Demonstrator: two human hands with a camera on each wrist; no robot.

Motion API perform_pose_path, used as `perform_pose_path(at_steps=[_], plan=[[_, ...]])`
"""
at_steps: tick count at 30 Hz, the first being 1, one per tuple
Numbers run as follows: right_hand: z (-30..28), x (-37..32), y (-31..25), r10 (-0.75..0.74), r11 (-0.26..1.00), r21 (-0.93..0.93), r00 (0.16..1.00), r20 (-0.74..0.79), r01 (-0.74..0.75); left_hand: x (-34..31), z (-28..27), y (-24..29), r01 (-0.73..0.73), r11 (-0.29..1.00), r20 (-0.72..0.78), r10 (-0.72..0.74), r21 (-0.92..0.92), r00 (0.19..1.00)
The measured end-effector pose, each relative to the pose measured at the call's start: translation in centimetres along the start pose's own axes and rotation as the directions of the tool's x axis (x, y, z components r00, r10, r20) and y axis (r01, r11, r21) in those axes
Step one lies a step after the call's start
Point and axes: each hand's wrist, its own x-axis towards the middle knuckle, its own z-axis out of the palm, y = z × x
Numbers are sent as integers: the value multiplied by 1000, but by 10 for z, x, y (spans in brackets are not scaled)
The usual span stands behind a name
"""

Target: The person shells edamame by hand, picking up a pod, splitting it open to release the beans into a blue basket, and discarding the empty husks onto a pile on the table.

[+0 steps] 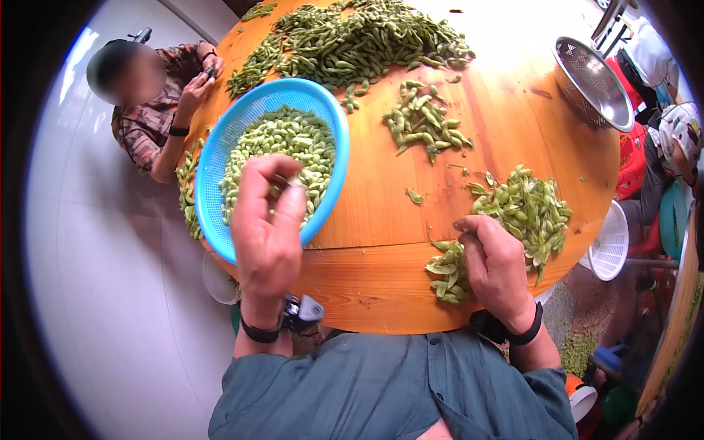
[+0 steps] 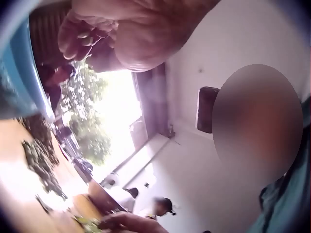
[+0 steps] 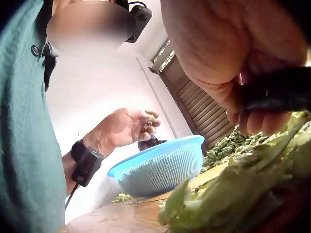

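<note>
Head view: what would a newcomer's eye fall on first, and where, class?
Probably the bright blue basket of shelled green beans on the left of the wooden table, the left hand over it. Next, the big heap of pods at the table's far side, then the metal colander near its right edge.

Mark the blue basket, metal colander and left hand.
Blue basket (image 1: 342, 143): head view, right side of rim.
Metal colander (image 1: 591, 75): head view, inner wall.
Left hand (image 1: 268, 238): head view, middle of hand.
</note>
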Motion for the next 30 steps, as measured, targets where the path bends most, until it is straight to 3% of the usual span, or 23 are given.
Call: perform_pose_path(at_steps=[1, 2, 5, 7, 9, 12, 14, 17, 20, 23, 25, 26, 27, 29, 30], plan=[[0, 1, 0, -6, 1000, 4, 1000, -2, 6, 9, -8, -12, -174, 959, -32, 186, 222, 982], [0, 1, -1, -16, 1000, -3, 1000, 19, 16, 10, -11, -11, -151, 928, -54, 179, 342, 982], [3, 2, 2, -22, 999, -25, 999, 25, 22, 8, -1, -7, -205, 876, -113, 279, 436, 954], [3, 4, 3, -66, 992, -102, 997, 47, 70, 3, 17, -4, -236, 913, -79, 276, 331, 958], [4, 3, 6, -67, 988, -138, 996, 53, 74, -1, 43, -1, -284, 956, 145, 272, 71, 951], [4, 3, 9, -78, 988, -130, 995, 67, 86, 11, 88, -8, -281, 960, 230, 274, -1, 934], [2, 2, 11, -64, 990, -121, 996, 60, 71, 28, 113, -25, -392, 884, 222, 342, 253, 913], [-2, 2, 13, -65, 994, -87, 996, 63, 71, 50, 137, -57, -342, 852, 261, 253, 396, 932], [-7, 4, 10, -68, 996, -51, 996, 63, 72, 56, 140, -64, -282, 841, 298, 152, 462, 942], [-8, 6, 11, -41, 999, 5, 998, 38, 41, 52, 133, -67, -311, 864, 266, 216, 396, 939], [-8, 10, 12, -30, 999, 44, 999, 22, 29, 48, 127, -60, -236, 914, 258, 153, 331, 954], [-9, 12, 10, 6, 997, 78, 1000, 17, -7, 44, 125, -59, -19, 992, 243, -13, 126, 970], [-9, 14, 8, 43, 993, 111, 999, 14, -44, 40, 123, -59, 208, 974, 264, -180, -84, 948], [-9, 20, 7, 66, 989, 130, 998, 22, -68, 32, 115, -56, 298, 935, 361, -215, -193, 907], [-9, 22, 7, 80, 985, 150, 996, 29, -84, 28, 110, -48, 458, 821, 453, -284, -339, 845]])
